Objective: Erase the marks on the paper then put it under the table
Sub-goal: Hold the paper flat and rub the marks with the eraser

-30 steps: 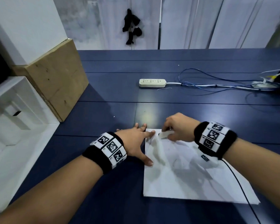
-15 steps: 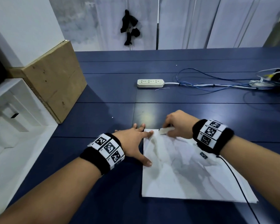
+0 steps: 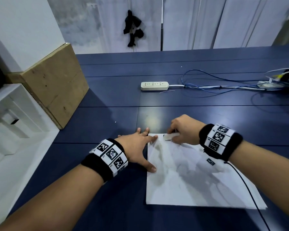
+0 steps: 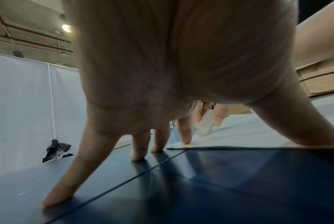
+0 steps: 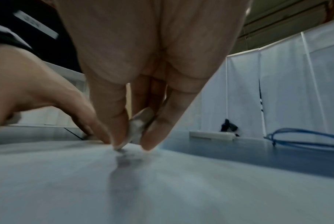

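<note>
The fingers (image 5: 154,128) of the right hand (image 3: 184,129) are drawn together round a small white eraser (image 3: 171,136), pinching it between thumb and fingertips; the right wrist view shows its worn lower end pressed onto the paper (image 3: 193,177), with a faint grey smudge on the sheet just below the tip. The eraser sits at the sheet's far edge, near its far left corner.

The left hand (image 3: 137,147) lies flat with its fingers (image 4: 141,150) spread wide. In the left wrist view the forefinger tip rests on the paper's far left corner and the thumb reaches to the sheet's left edge, while the other fingertips press on the table (image 3: 107,100) just beside the sheet.

The white paper lies flat on the dark blue table in front of the person, close to the near edge. Both wrists wear black bands with black-and-white square markers.

Farther back on the table lies a cream power strip (image 3: 154,85), with blue cables (image 3: 223,84) running off to the right. A brown board (image 3: 57,84) leans at the left, beside white shelving (image 3: 12,117).
</note>
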### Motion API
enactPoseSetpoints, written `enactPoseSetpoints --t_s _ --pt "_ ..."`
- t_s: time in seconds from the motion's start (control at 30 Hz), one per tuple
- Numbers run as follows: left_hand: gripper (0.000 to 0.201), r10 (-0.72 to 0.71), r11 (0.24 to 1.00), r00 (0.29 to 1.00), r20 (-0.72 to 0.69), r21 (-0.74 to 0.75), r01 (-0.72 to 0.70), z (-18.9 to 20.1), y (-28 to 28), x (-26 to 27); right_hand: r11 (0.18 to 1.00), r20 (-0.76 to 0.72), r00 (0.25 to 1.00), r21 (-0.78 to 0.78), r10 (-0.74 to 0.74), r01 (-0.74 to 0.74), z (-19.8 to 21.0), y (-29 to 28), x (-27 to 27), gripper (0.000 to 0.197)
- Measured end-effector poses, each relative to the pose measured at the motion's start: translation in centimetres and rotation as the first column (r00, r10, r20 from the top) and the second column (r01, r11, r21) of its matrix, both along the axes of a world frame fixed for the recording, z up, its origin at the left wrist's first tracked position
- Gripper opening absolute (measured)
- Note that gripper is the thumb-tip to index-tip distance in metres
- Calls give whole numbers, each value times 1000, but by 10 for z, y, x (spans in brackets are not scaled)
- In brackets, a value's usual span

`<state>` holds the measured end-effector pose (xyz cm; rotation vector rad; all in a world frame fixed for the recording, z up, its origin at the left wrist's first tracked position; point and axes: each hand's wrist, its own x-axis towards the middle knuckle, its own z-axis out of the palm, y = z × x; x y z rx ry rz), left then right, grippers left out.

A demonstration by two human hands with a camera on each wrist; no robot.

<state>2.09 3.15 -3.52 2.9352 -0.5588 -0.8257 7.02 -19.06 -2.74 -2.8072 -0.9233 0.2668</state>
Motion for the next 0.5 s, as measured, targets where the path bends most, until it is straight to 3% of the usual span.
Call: enactPoseSetpoints --t_s 0.17,0.4,0.5 --pt "127 2 1000 1000 2 -7 -2 -2 0 0 984 -247 955 -31 165 -178 2 -6 -34 33" --pt "126 10 1000 1000 -7 -22 -10 -1 0 0 999 -64 997 10 -41 41 3 1 7 22" --pt "128 3 1000 1000 -9 -19 -3 -3 1 2 997 -129 990 -38 59 -64 3 -4 -12 28"
